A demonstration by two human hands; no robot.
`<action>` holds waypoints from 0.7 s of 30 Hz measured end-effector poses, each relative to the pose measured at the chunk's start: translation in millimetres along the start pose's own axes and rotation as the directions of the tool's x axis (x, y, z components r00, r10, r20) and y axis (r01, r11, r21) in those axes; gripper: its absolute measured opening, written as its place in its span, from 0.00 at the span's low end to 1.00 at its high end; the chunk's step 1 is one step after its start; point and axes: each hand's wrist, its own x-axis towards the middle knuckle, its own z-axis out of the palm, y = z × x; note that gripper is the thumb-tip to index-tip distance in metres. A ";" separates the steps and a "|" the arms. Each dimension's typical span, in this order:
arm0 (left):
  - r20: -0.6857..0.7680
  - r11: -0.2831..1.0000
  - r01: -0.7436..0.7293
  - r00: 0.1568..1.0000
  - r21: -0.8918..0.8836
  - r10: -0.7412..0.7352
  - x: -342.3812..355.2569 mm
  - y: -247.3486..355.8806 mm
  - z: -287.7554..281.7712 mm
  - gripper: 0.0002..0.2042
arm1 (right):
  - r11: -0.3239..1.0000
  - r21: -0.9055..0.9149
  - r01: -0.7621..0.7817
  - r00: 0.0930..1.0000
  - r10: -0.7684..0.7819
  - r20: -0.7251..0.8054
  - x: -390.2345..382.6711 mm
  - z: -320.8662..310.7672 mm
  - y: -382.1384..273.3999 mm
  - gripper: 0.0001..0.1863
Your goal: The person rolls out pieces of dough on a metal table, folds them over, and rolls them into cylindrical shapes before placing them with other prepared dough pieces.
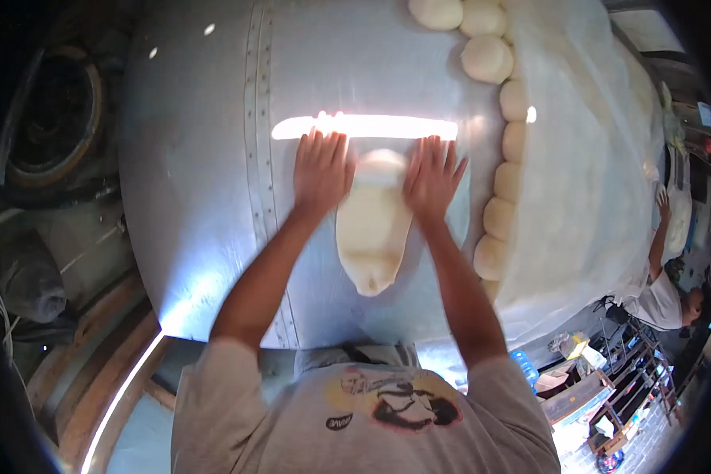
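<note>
A long, flattened piece of pale dough (371, 229) lies on the metal tabletop, with a rounded far end and a narrower near end. My left hand (322, 170) rests palm down along its left side, fingers stretched forward. On the right, my right hand (434, 178) is also palm down with its fingers spread, the thumb side at the dough's edge. Between the hands, a paler band crosses the dough near its far end; whether anything lies under my palms is hidden.
Several round dough balls (487, 59) line the table's right part, some partly under a translucent sheet (584, 174). A riveted seam (259, 118) crosses the metal at left. A wheel (55, 118) stands beyond the left edge. Another person (660, 304) is at far right, near cluttered shelves (577, 395).
</note>
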 end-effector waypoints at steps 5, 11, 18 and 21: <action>-0.431 0.993 -0.113 0.895 0.033 0.116 26.0 -17.1 14.2 0.22 | 0.987 -0.162 0.023 0.997 -0.035 -0.073 54.0 2.4 -11.9 0.26; -0.168 0.999 -0.051 0.985 -0.011 0.048 51.1 -17.3 24.8 0.17 | 0.960 -0.273 -0.063 0.987 0.100 0.124 85.0 9.3 0.1 0.28; 0.093 0.968 0.022 0.996 -0.248 0.001 -73.0 11.7 -19.6 0.29 | 0.996 -0.084 -0.019 0.896 0.054 0.441 -72.7 -53.6 -21.8 0.45; -0.174 0.996 -0.030 0.985 -0.085 0.015 -74.0 23.4 -9.1 0.43 | 0.992 -0.128 -0.014 0.960 0.049 0.275 -39.4 -44.7 -17.0 0.44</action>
